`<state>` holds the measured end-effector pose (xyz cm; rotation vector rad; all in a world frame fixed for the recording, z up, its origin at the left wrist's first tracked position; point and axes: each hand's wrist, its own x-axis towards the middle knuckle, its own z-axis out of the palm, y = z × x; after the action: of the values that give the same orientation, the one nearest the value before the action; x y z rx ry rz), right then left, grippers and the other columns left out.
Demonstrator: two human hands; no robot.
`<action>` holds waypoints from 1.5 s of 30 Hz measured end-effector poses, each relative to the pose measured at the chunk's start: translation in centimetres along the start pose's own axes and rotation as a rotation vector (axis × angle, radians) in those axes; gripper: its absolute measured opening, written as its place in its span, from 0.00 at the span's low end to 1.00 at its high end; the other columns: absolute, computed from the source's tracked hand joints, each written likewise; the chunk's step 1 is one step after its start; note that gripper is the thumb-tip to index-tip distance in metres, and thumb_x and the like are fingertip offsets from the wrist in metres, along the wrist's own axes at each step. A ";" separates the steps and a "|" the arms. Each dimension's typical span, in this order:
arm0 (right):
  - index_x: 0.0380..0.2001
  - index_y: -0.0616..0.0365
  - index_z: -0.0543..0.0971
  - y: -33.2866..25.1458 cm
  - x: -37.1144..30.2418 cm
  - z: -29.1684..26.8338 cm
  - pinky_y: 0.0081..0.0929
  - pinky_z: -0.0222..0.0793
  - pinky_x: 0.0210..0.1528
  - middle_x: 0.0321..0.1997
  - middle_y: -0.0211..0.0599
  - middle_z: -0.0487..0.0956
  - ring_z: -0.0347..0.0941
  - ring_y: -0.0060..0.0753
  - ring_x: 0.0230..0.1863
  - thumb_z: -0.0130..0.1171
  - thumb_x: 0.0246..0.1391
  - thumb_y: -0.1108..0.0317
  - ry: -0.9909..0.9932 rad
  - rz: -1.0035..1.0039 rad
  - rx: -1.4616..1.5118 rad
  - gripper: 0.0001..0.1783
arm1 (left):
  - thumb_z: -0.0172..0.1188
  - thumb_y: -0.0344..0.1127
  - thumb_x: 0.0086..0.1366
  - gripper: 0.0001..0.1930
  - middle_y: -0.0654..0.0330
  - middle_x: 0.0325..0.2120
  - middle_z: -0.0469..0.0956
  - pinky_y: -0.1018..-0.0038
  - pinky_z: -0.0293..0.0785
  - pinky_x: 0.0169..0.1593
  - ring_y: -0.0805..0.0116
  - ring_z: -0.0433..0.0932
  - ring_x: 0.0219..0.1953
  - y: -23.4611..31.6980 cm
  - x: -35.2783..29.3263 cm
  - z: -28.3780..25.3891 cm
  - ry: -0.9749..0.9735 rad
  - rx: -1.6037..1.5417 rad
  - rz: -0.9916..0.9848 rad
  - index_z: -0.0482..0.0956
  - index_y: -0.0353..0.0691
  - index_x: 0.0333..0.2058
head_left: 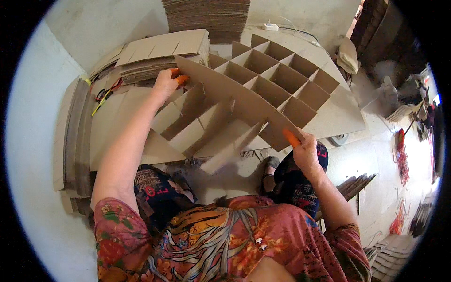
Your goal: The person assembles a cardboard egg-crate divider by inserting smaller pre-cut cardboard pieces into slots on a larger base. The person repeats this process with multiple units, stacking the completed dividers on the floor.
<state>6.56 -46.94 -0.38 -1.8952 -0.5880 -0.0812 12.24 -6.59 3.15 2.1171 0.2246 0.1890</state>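
Note:
Both my hands grip a cardboard divider (pixel 230 89), whose long strip runs slanting from upper left to lower right. Several cross strips (pixel 206 129) hang from it toward me, some smeared by motion. My left hand (pixel 167 84) pinches the strip's far left end, with orange covers on the fingertips. At the near right end, my right hand (pixel 304 151) is closed on the strip, an orange-covered thumb on its face. Just beyond, a cardboard grid of square cells (pixel 272 75) stands on the work board (pixel 340 115); whether the held divider touches it, I cannot tell.
A stack of slotted cardboard strips (pixel 159 49) lies at the back left, beside scissors (pixel 105 96) with dark and yellow parts. More cardboard leans at the left wall (pixel 35 127). A tall cardboard stack (pixel 206 21) stands behind. Red twine (pixel 402 157) lies on the right.

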 end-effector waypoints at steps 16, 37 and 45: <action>0.58 0.47 0.65 -4.5 2.5 -2.6 0.42 0.71 0.32 0.29 0.48 0.77 0.74 0.54 0.29 0.50 0.45 0.78 -0.226 -0.252 -0.598 0.32 | 0.60 0.36 0.57 0.21 0.48 0.31 0.78 0.67 0.70 0.38 0.57 0.76 0.32 2.3 -3.8 2.3 -0.153 0.363 0.223 0.72 0.43 0.50; 0.58 0.53 0.64 0.2 6.1 -1.1 0.42 0.69 0.40 0.36 0.50 0.77 0.74 0.52 0.36 0.56 0.49 0.71 -0.042 -0.241 -0.763 0.30 | 0.58 0.37 0.58 0.13 0.50 0.32 0.80 0.65 0.71 0.40 0.57 0.78 0.34 -1.3 9.2 -3.6 0.224 0.592 0.255 0.79 0.40 0.41; 0.51 0.69 0.67 -5.5 6.6 1.7 0.28 0.69 0.46 0.45 0.45 0.76 0.75 0.39 0.43 0.55 0.54 0.66 0.030 0.027 0.206 0.24 | 0.58 0.30 0.57 0.13 0.51 0.38 0.78 0.71 0.71 0.46 0.59 0.77 0.41 3.4 -1.6 -0.9 0.438 0.289 0.657 0.78 0.39 0.42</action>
<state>9.63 -41.53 5.79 -1.6988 -0.5294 -0.0305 10.75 -8.03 6.45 2.3489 -0.2140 1.0648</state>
